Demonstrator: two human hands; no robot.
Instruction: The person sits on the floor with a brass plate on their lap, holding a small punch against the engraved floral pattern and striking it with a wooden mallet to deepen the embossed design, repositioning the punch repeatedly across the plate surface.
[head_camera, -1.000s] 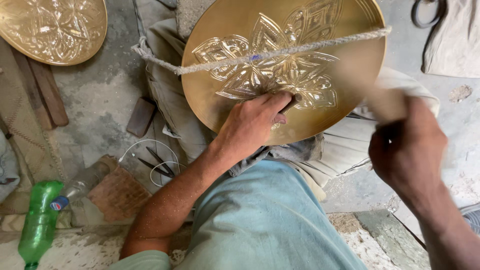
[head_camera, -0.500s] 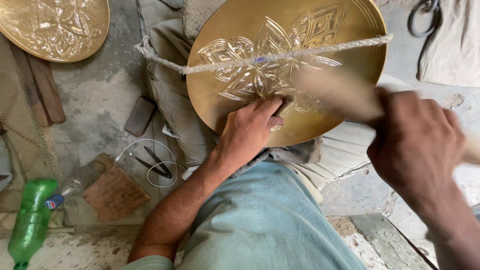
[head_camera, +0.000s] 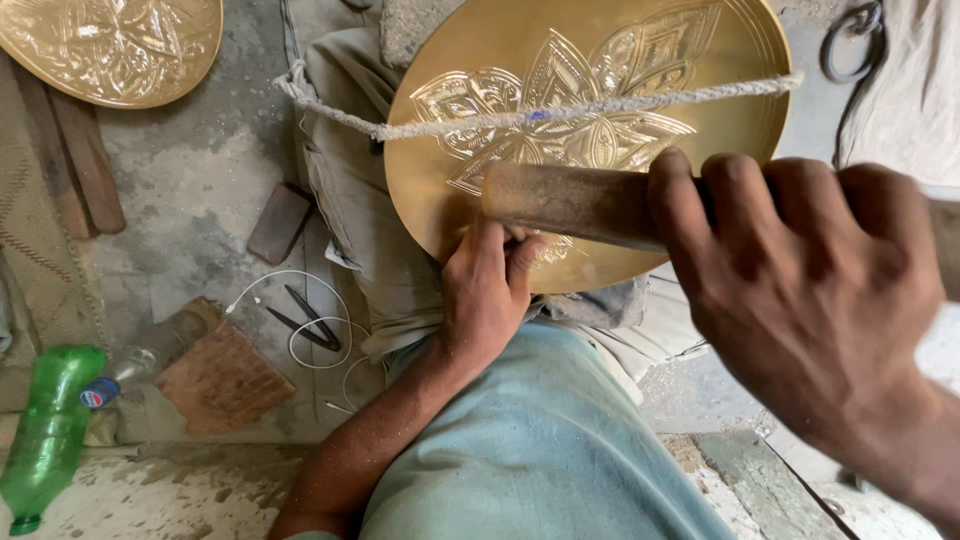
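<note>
The right hand (head_camera: 800, 290) is wrapped tight around a wooden mallet (head_camera: 570, 205), whose blunt end sits just above the left hand (head_camera: 490, 290). The left hand's fingers are pinched together against the lower part of a round brass plate (head_camera: 480, 200); whatever they hold is hidden. The plate leans behind both hands, with a rope (head_camera: 540, 115) stretched across its engraved flower above the mallet.

plate (head_camera: 700, 60): top cut by the frame
mallet (head_camera: 570, 205): handle hidden in right hand (head_camera: 800, 290)
left hand (head_camera: 490, 290): fingertips hidden
</note>
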